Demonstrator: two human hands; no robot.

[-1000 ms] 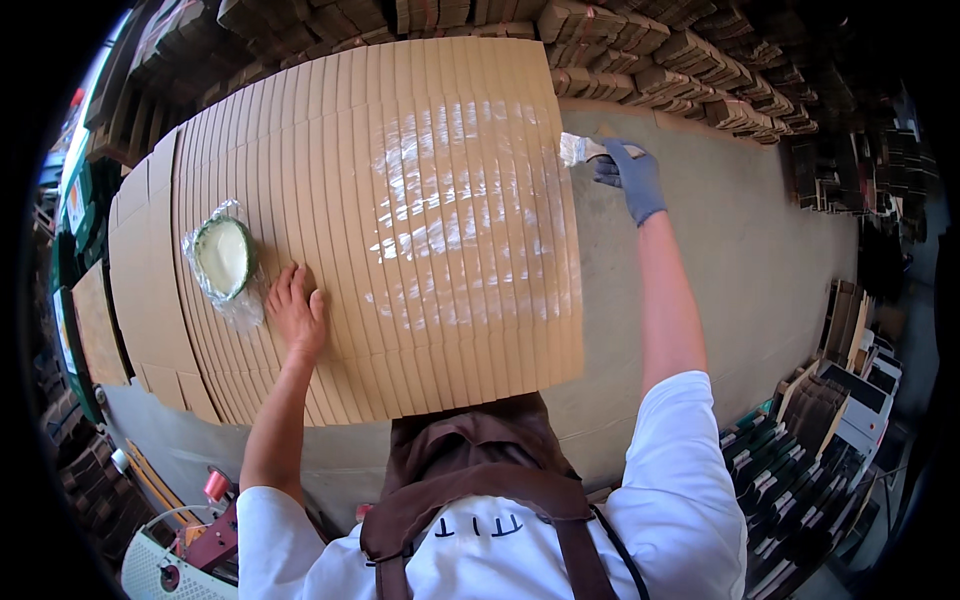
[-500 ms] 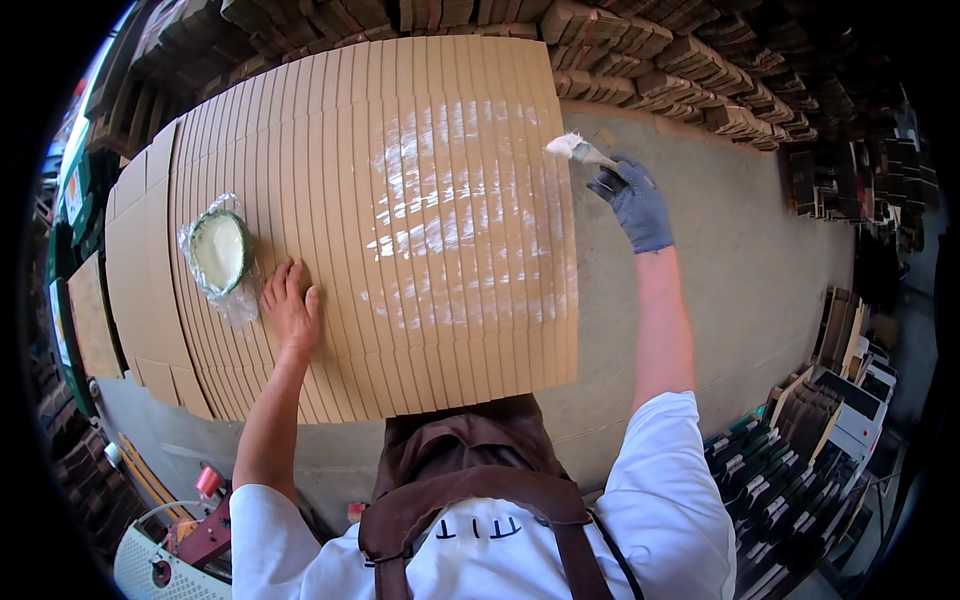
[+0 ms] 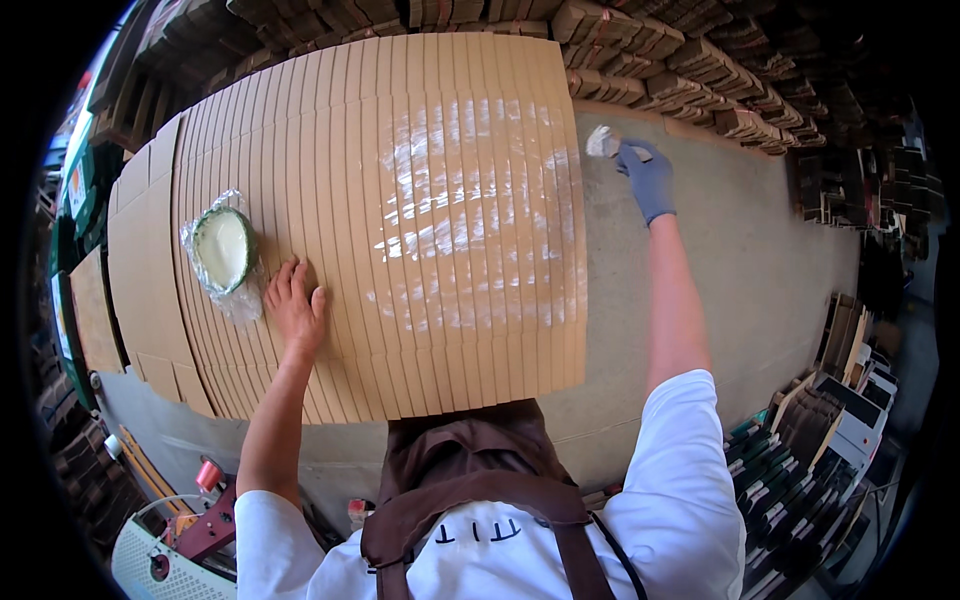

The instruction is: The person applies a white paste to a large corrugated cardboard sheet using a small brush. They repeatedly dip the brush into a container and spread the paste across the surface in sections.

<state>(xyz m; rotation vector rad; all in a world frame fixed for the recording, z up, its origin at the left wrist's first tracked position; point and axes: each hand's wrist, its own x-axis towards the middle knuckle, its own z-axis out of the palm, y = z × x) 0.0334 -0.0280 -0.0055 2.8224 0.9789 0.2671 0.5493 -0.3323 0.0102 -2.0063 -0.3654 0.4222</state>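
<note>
A wide fan of overlapping brown cardboard sheets (image 3: pixel 330 160) lies across the table, with a wet whitish glue patch (image 3: pixel 470 210) over its middle and right. My bare left hand (image 3: pixel 296 305) rests flat on the sheets, fingers apart, beside a green bowl of white glue (image 3: pixel 222 248) wrapped in clear plastic. My right hand (image 3: pixel 648 178), in a blue glove, is stretched out past the right edge of the sheets and grips a brush with white bristles (image 3: pixel 602 141) over the grey table top.
The bare grey table surface (image 3: pixel 760 260) runs to the right of the sheets. Stacks of folded brown cardboard (image 3: pixel 680 70) line the far edge. Boxes and packs (image 3: pixel 800 470) stand at lower right. A white and red machine (image 3: pixel 190 525) sits at lower left.
My right hand has carried the brush from the sheets' right edge further right and up, off the cardboard. My left hand has stayed flat in place.
</note>
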